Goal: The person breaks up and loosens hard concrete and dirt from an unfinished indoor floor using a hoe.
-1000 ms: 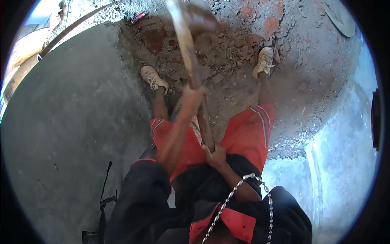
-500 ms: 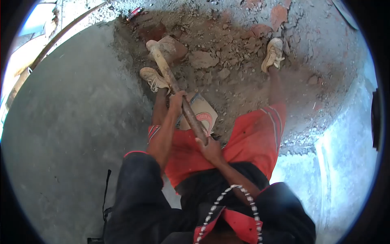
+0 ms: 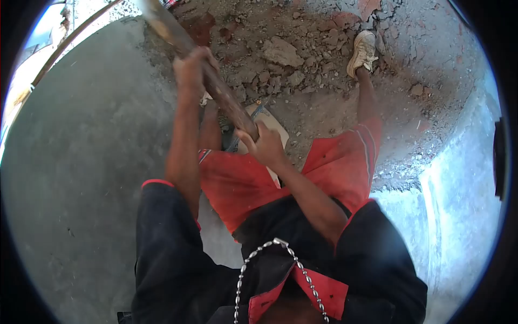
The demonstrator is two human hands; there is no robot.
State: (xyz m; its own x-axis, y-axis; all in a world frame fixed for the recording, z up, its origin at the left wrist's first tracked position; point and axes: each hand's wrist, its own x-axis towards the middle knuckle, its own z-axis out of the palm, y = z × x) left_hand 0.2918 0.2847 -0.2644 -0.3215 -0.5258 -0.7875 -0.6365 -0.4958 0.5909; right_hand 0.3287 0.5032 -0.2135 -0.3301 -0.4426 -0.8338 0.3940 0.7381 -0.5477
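So the left hand is way out front, curled tight, with the left arm pretty much stretched out behind it. Right hand is closer in, gripping too, right arm bent and angled inward. Left leg and right leg are spread pretty wide btw.

No word, number or brand can be read clearly. Small blue lettering runs near the top corner of the pale sack on the dirt ground, following the sack's upper edge, but it is too small and blurred to spell out. At the ground's far edge, a red and white item is cut off by the frame, and any print on it is illegible.
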